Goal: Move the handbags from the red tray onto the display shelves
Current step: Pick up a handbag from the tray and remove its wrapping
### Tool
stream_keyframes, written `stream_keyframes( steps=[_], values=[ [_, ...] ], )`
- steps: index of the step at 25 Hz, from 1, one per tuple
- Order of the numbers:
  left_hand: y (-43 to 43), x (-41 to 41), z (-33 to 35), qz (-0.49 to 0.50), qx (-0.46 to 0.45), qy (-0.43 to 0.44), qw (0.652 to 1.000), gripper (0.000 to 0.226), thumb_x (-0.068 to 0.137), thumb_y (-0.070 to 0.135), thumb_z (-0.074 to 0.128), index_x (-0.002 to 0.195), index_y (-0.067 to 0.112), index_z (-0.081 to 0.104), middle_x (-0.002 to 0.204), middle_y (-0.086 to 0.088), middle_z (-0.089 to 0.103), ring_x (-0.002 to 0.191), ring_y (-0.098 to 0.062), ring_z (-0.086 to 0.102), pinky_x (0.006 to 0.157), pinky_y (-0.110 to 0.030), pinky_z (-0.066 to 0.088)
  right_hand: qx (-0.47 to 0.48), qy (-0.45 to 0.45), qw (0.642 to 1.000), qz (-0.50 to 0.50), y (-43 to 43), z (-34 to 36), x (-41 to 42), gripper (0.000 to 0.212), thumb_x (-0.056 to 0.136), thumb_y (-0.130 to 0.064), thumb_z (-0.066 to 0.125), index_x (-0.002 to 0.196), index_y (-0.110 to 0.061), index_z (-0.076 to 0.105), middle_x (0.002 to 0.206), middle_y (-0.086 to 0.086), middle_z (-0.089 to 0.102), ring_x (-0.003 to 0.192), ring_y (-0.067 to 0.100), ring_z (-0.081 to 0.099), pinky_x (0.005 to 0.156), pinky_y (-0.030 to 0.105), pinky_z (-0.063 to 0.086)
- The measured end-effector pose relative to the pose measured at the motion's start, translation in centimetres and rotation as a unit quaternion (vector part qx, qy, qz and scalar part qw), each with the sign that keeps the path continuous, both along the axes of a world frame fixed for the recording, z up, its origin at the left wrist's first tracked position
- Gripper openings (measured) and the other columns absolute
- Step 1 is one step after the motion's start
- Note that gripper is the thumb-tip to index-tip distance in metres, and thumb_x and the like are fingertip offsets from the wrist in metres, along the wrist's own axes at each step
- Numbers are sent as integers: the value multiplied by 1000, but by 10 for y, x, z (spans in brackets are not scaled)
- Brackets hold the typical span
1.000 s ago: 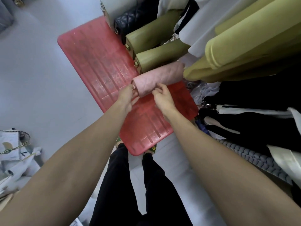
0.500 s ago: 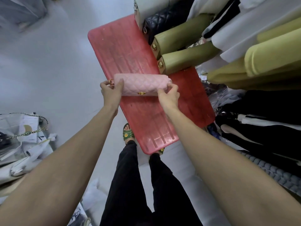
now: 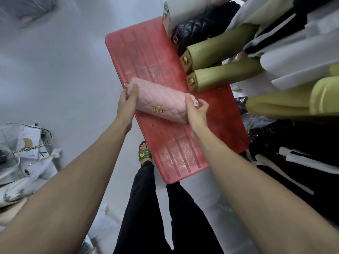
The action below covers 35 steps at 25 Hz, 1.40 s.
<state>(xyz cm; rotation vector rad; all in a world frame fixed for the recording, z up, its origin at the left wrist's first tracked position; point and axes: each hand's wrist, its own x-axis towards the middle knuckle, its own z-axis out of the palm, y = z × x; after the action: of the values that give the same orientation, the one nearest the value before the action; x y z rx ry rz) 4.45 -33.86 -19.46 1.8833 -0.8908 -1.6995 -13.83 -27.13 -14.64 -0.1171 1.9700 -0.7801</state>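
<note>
A pink quilted handbag (image 3: 161, 100) with a gold clasp is held lengthwise above the red tray (image 3: 146, 52). My left hand (image 3: 126, 105) grips its left end, and my right hand (image 3: 196, 110) grips its right end. At the tray's right side stand two olive-green handbags (image 3: 220, 50) (image 3: 225, 75), a black quilted handbag (image 3: 198, 28) and a pale grey-beige handbag (image 3: 183, 10), all upright in a row. No display shelf is recognisable in the head view.
Clothes in yellow (image 3: 293, 99), white (image 3: 302, 57) and black (image 3: 302, 158) hang or lie along the right. A heap of plastic-wrapped items with a chain strap (image 3: 23, 149) lies at the left on the pale floor. My legs and a green sandal (image 3: 144, 153) are below the tray.
The pink handbag has been pulled out of the row beside the olive bags and turned lengthwise; both hands now hold its ends over the tray's middle.
</note>
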Motion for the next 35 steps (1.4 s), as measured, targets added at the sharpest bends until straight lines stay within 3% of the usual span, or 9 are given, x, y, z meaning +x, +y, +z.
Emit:
stream_keyframes(
  steps=[3, 9, 12, 14, 17, 25, 29, 32, 35],
  values=[
    [-6, -2, 0, 6, -1, -16, 1000, 58, 99, 62, 45, 141, 22, 49, 139, 8, 55, 129, -10, 50, 107, -28, 39, 4, 4, 999, -32, -2, 3, 9, 58, 94, -57, 61, 128, -15, 40, 120, 3, 57, 104, 17, 56, 93, 28, 42],
    [-24, 11, 9, 52, 27, -7, 998, 50, 98, 62, 48, 119, 17, 54, 121, 6, 61, 115, -12, 57, 86, -24, 43, -36, 9, 999, -33, -15, 11, 21, 36, 99, -61, 47, 120, -31, 46, 131, 2, 59, 114, 19, 57, 104, 38, 46],
    [-23, 27, 30, 84, 11, -5, 996, 45, 97, 63, 48, 112, 21, 53, 105, 11, 60, 94, -8, 57, 70, -24, 41, -41, -2, 999, -6, -23, 33, 33, 52, 82, -80, 47, 119, -43, 49, 135, 1, 57, 120, 21, 57, 106, 45, 47],
    [-24, 39, 51, 113, -6, 3, 994, 43, 93, 67, 51, 108, 26, 52, 105, 13, 62, 96, -8, 59, 81, -31, 50, -49, -3, 999, 6, -29, 41, 39, 59, 64, -92, 44, 110, -54, 50, 135, 0, 56, 122, 23, 56, 107, 50, 47],
    [-32, 67, 106, 156, -57, 10, 986, 38, 90, 67, 56, 98, 30, 52, 102, 14, 63, 99, -7, 62, 100, -45, 53, -94, -9, 995, 39, -48, 77, 58, 45, 57, -95, 43, 89, -64, 49, 122, -11, 60, 119, 21, 59, 105, 51, 49],
    [14, 123, 255, 273, -198, 8, 941, 24, 94, 55, 56, 95, 32, 49, 108, 11, 60, 108, -13, 57, 105, -53, 47, -258, -54, 952, 155, -58, 202, 103, 82, 75, -86, 49, 141, -38, 49, 137, -10, 60, 122, 17, 60, 100, 45, 52],
    [72, 135, 317, 335, -267, 20, 903, 32, 87, 62, 57, 93, 31, 49, 113, 3, 65, 107, -16, 61, 101, -55, 51, -312, -92, 930, 174, -37, 260, 127, 69, 85, -79, 49, 132, -29, 41, 120, -8, 57, 112, 16, 59, 103, 46, 51],
    [118, 152, 361, 373, -312, 20, 874, 34, 85, 63, 61, 94, 32, 50, 119, 3, 65, 111, -16, 62, 102, -53, 51, -343, -118, 901, 238, -10, 307, 147, 78, 61, -93, 43, 117, -38, 43, 135, -2, 52, 120, 20, 57, 106, 50, 49],
    [166, 173, 401, 420, -358, -4, 834, 28, 93, 58, 61, 94, 32, 50, 116, 5, 65, 108, -13, 62, 103, -51, 50, -392, -143, 859, 296, 13, 346, 172, 67, 61, -90, 46, 106, -41, 48, 127, -7, 59, 118, 18, 59, 105, 51, 49]
  ],
)
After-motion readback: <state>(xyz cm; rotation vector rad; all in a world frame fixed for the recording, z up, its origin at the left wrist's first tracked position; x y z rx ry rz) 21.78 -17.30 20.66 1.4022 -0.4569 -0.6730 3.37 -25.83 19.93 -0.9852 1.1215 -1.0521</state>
